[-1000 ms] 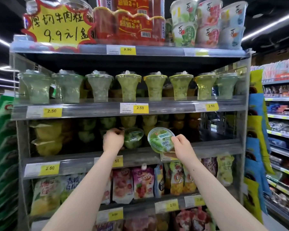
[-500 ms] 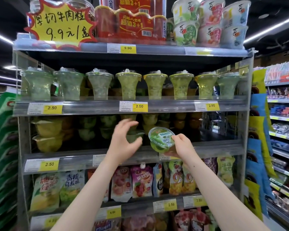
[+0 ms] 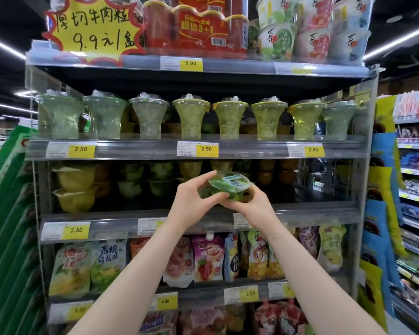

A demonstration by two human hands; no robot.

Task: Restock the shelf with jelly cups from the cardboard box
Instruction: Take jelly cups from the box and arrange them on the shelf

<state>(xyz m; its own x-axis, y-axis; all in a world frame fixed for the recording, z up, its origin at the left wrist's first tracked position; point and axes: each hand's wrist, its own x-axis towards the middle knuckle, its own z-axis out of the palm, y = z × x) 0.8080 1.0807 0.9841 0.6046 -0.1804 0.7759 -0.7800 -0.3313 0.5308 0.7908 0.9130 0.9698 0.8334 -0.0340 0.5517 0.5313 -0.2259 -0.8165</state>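
Shelving unit point(image 3: 363, 151) with four visible tiers, each edge carrying yellow price tags point(image 3: 206, 149). The top tier holds red multipacks point(image 3: 196, 27) at 12 o'clock and a starburst price sign point(image 3: 92, 27) at 11 o'clock. The second tier carries a row of tall flared jelly cups with domed lids point(image 3: 191, 117). The third tier holds stacked bowl-shaped yellow jelly cups point(image 3: 75, 187) at 9 o'clock and green ones behind. Drink pouches point(image 3: 207, 258) hang below at 6 o'clock.

Both bare forearms rise from 6 o'clock and converge at centre, in front of the third tier. The green jelly cup point(image 3: 228, 187) is held between the two hands, tilted so its sealed lid faces up and towards the viewer. The left hand point(image 3: 191, 201) grips its 9 o'clock side: index finger over the lid rim, thumb under the base. The right hand point(image 3: 254, 201) cradles its 4 o'clock side, fingers curled beneath and around the wall.
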